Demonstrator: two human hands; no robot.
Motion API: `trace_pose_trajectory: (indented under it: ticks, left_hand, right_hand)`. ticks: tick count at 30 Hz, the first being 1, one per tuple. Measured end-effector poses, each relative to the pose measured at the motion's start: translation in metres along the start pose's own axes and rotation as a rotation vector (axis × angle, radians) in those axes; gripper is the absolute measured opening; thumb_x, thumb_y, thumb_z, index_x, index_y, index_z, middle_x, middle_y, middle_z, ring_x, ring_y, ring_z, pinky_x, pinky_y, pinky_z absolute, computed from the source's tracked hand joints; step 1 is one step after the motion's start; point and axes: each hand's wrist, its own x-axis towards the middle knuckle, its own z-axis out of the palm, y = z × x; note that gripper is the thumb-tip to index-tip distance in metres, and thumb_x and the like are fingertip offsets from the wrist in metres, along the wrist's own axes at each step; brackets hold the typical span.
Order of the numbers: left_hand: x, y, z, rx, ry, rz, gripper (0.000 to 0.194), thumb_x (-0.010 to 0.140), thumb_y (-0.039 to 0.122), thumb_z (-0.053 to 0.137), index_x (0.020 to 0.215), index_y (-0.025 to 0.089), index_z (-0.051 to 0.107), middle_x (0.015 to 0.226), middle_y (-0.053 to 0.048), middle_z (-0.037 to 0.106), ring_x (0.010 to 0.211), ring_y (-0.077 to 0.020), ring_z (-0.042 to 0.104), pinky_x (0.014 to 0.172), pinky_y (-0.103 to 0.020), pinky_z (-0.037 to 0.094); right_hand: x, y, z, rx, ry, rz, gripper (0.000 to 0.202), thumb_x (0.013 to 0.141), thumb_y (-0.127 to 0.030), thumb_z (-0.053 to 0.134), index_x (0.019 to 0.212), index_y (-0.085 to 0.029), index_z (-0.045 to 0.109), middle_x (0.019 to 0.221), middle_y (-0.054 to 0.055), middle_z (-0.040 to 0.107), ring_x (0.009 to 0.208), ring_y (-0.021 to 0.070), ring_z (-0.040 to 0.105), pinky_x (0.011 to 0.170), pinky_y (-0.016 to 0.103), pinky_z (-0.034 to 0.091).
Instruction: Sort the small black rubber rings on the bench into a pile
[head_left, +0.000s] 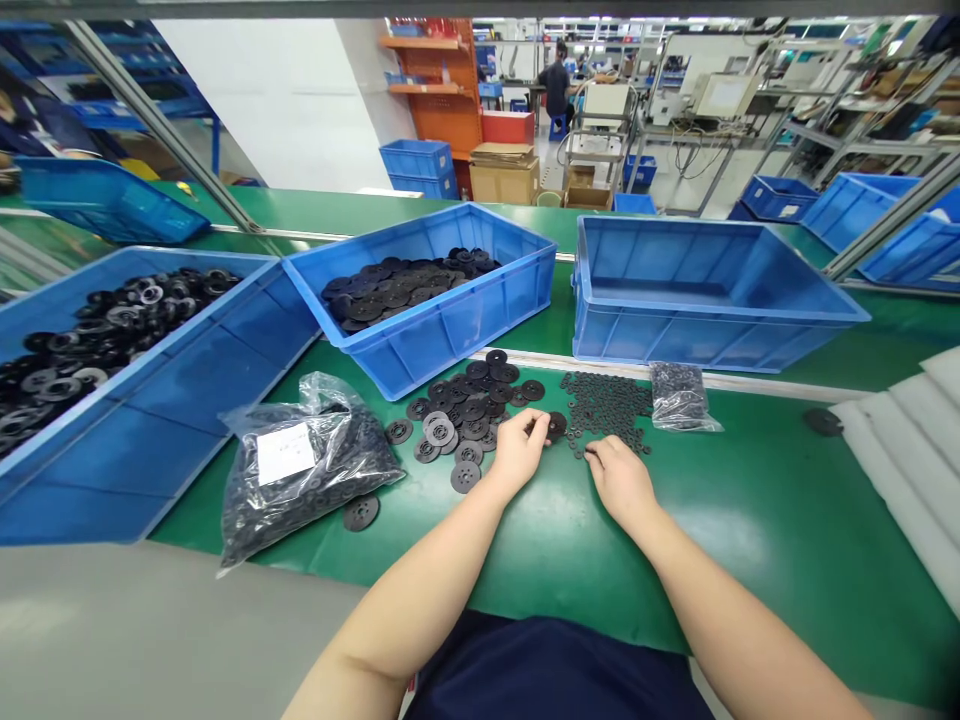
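My left hand (523, 443) is closed on a black disc (556, 427) that sticks out past its fingertips. To its left lies a loose pile of black discs (472, 408), some showing holes round the centre. My right hand (616, 472) has its fingers pinched together at the near edge of a spread of small black rings (606, 400). A dark bit shows at those fingertips, probably one of the rings, though too small to be sure. Behind the rings lies a clear bag of small black parts (681, 394).
A blue bin of discs (457, 335) and a blue bin with a bare floor (705, 340) stand behind. At left are a bin of black rings (202, 420) and a large labelled plastic bag (307, 470). White foam sheets (907, 440) lie right. A person (556, 88) sits far back.
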Motion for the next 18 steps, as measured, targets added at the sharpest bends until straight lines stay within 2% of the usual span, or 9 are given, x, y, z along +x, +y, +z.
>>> trace_pose_trajectory:
  ticks: [2,4,7,10,14,18]
  left_hand:
    - [-0.004,0.002,0.005,-0.253,-0.056,-0.217,0.035,0.091,0.050,0.058,0.086,0.015,0.062,0.063,-0.004,0.066,0.051,-0.0156,0.063,0.051,-0.026,0.049]
    - [-0.005,0.003,0.010,-0.416,-0.101,-0.317,0.043,0.082,0.056,0.066,0.090,0.013,0.062,0.064,-0.005,0.067,0.051,-0.0172,0.065,0.047,-0.025,0.050]
    - [-0.006,0.007,0.013,-0.499,-0.120,-0.353,0.050,0.074,0.057,0.074,0.092,0.012,0.063,0.070,-0.007,0.069,0.056,-0.0188,0.069,0.046,-0.024,0.052]
    - [-0.009,0.012,0.014,-0.501,-0.176,-0.354,0.050,0.074,0.056,0.075,0.093,0.011,0.064,0.070,-0.007,0.069,0.057,-0.0170,0.069,0.048,-0.023,0.053]
    - [-0.017,0.017,0.019,-0.518,-0.290,-0.316,0.048,0.074,0.051,0.078,0.097,0.010,0.066,0.070,-0.005,0.068,0.060,-0.0140,0.067,0.051,-0.022,0.054]
    - [-0.020,0.019,0.022,-0.541,-0.311,-0.334,0.047,0.069,0.047,0.082,0.094,0.011,0.065,0.068,-0.004,0.068,0.059,-0.0133,0.066,0.054,-0.022,0.054]
  right_hand:
    - [0.001,0.000,0.001,0.008,0.004,0.005,0.022,0.098,-0.023,0.047,0.097,-0.018,0.068,0.093,0.009,0.066,0.087,0.0220,0.064,0.081,0.032,0.052]
    - [0.003,0.000,0.000,0.037,0.029,0.016,0.022,0.099,-0.024,0.047,0.095,-0.018,0.068,0.091,0.009,0.066,0.085,0.0219,0.064,0.079,0.033,0.052]
    - [0.005,-0.004,-0.003,0.151,0.136,0.021,0.021,0.099,-0.025,0.047,0.094,-0.018,0.067,0.088,0.008,0.065,0.082,0.0204,0.063,0.077,0.032,0.052]
    - [0.006,-0.013,-0.008,0.278,0.242,-0.015,0.018,0.099,-0.026,0.050,0.099,-0.017,0.066,0.090,0.007,0.066,0.082,0.0184,0.063,0.077,0.031,0.053]
    - [0.005,-0.022,-0.013,0.320,0.248,-0.059,0.020,0.100,-0.026,0.048,0.100,-0.018,0.067,0.093,0.009,0.066,0.086,0.0187,0.064,0.080,0.032,0.054]
    - [0.005,-0.024,-0.014,0.333,0.238,-0.073,0.023,0.101,-0.027,0.047,0.100,-0.020,0.069,0.092,0.008,0.067,0.086,0.0187,0.065,0.080,0.034,0.055]
